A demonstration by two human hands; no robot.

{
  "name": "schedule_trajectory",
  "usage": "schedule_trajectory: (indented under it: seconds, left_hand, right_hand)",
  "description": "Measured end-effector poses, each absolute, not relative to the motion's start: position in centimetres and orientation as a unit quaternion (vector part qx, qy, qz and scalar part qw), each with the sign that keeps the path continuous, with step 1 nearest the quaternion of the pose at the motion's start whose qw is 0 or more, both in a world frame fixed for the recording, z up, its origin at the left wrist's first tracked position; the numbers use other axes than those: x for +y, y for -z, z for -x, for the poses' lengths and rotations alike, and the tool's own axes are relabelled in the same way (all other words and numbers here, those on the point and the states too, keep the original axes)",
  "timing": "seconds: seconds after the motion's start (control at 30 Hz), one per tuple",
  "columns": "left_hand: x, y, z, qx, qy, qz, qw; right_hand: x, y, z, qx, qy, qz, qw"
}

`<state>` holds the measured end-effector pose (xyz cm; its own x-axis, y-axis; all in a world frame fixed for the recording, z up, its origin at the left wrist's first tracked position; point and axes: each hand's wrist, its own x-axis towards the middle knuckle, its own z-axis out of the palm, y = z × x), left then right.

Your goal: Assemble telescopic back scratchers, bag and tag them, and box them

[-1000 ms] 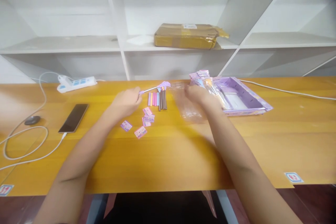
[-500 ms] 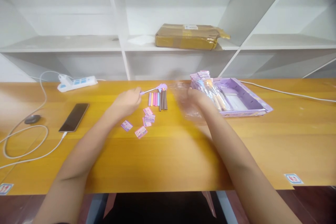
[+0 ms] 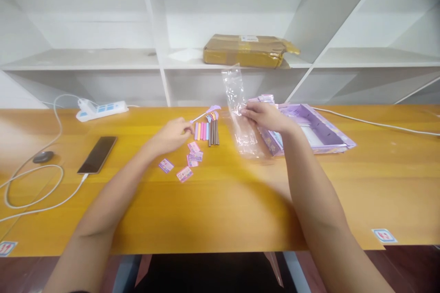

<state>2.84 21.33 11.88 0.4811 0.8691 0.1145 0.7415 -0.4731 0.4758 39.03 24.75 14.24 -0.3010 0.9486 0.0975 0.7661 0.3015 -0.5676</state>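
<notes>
My left hand is closed around the near end of a thin rod with a purple head. Just right of it lie short pastel sticks in a row and several dark metallic rods with small coloured heads. Between the fingers of my right hand is a long clear plastic bag, upright and wrinkled. Behind that hand sits a purple tray, partly covered by packaged items. Small printed cards are scattered on the table nearer me.
A phone with a white cable, a dark round object and a white power strip are on the left of the wooden table. A taped cardboard box rests on the white shelf behind.
My right hand has risen slightly, and the clear bag now stands upright in it, left of the packages. My left hand has shifted a little right with the purple-headed rod.
</notes>
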Motion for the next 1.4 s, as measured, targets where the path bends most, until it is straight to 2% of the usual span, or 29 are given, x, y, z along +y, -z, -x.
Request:
schedule_trajectory:
  seconds: [0.1,0.23,0.43,0.63,0.9,1.17,1.23,1.4]
  left_hand:
    - [20.6,-12.1,-3.8,0.445,-0.2,-0.818,0.306]
    - [19.3,-12.2,-5.8,0.388,-0.222,-0.779,0.44]
    - [17.4,-11.8,-7.8,0.366,-0.34,-0.703,0.506]
    - [16.6,-12.4,-7.8,0.377,-0.356,-0.639,0.568]
    - [16.6,-12.0,-8.6,0.373,-0.367,-0.604,0.601]
    - [16.4,-11.6,-8.6,0.376,-0.355,-0.616,0.594]
    - [16.5,-11.6,-8.5,0.381,-0.366,-0.632,0.567]
    - [17.2,-12.2,-8.0,0.374,-0.455,-0.607,0.533]
  right_hand:
    - [22.5,-15.2,-37.1,-0.76,-0.355,0.44,0.321]
    - [20.0,-15.3,-33.5,-0.738,-0.416,0.37,0.383]
    - [19.1,-14.6,-30.9,-0.698,-0.476,0.296,0.446]
    - [20.3,-13.8,-30.9,-0.643,-0.587,0.235,0.432]
    - [20.8,-11.7,-28.5,-0.557,-0.616,0.299,0.47]
    - [20.5,-10.3,-27.0,-0.625,-0.552,0.326,0.445]
    - [20.8,-10.2,-27.1,-0.613,-0.541,0.326,0.475]
    - [21.6,-11.3,-28.4,-0.534,-0.486,0.315,0.615]
